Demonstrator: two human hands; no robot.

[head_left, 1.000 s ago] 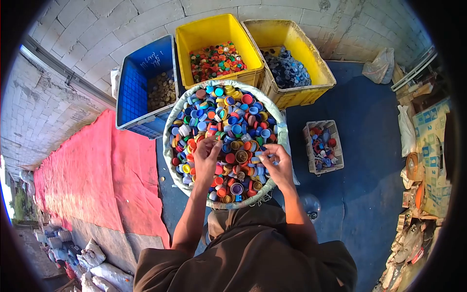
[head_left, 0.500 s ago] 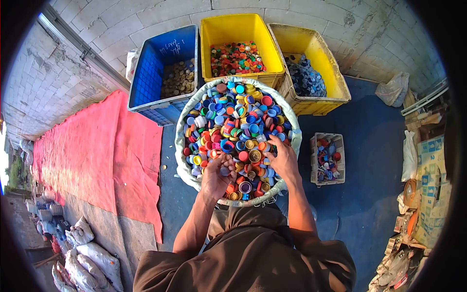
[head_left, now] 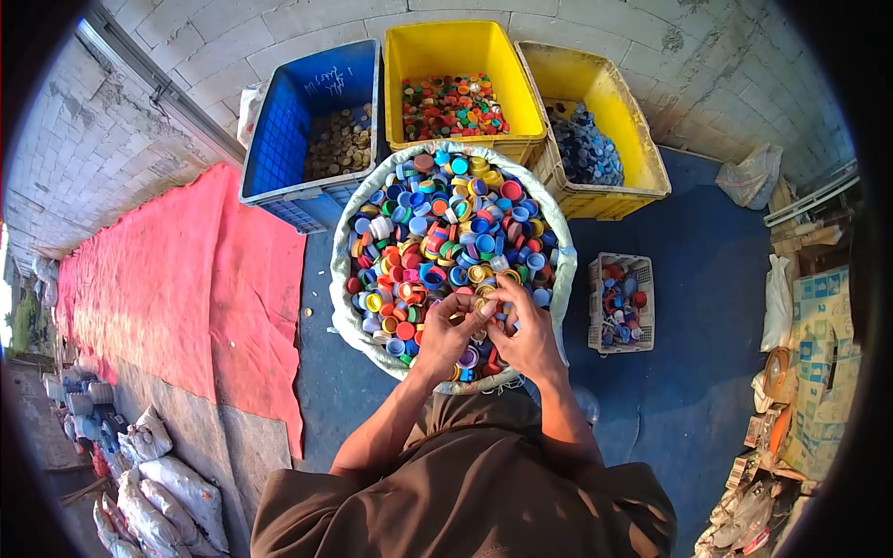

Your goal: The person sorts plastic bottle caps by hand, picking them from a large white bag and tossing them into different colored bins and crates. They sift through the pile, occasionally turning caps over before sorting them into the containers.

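A large round sack (head_left: 346, 314) with a pale rolled rim sits before me, heaped with plastic bottle caps (head_left: 433, 237) of many colours. Over the near part of the heap, my left hand (head_left: 445, 339) and my right hand (head_left: 526, 337) come together, fingertips almost meeting. Between them shows a gold-coloured bottle cap (head_left: 483, 304), pinched by the fingers of both hands and partly covered by them. Red, blue and purple caps lie just under the hands.
Beyond the sack stand a blue crate (head_left: 270, 139) of gold-toned caps, a yellow crate (head_left: 465, 51) of red, orange and green caps, and another yellow crate (head_left: 619, 112) of bluish caps. A small white basket (head_left: 596, 307) of mixed caps is at right. Red sheeting (head_left: 167, 279) lies left.
My hands were apart over the caps. The left has moved right and the right has shifted slightly down and left, so their fingers now meet around a gold-coloured cap.
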